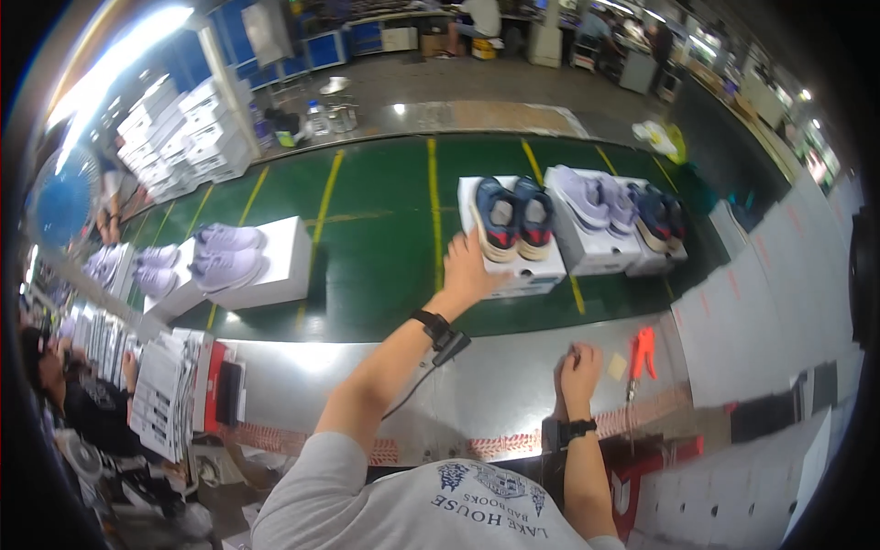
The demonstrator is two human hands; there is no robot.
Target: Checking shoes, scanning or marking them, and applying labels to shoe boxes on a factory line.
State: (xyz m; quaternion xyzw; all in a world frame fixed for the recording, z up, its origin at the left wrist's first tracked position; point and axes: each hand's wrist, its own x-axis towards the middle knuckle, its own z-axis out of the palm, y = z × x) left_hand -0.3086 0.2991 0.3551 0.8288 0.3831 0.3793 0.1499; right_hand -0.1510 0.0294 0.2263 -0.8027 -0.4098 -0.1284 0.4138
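My left hand (468, 269) is at the near left corner of a white shoe box (543, 280), with its fingers along the side and its thumb at the front. On this box rests a pair of navy sneakers (498, 220) with red accents and cream soles. My right hand (581, 365) is over the metal ledge (495, 376), its fingers curled around a small dark thing that I cannot make out. Beside it, an orange-red tagging gun (643, 356) lies near a small yellowish paper square (617, 367).
The green conveyor belt (380, 220) with yellow lines also carries lavender sneakers (587, 198) and dark sneakers (655, 216) on boxes. More lavender sneakers (229, 257) are at left. Stacked paper sheets (160, 394), a blue fan (66, 197) and a co-worker (87, 403) are further left.
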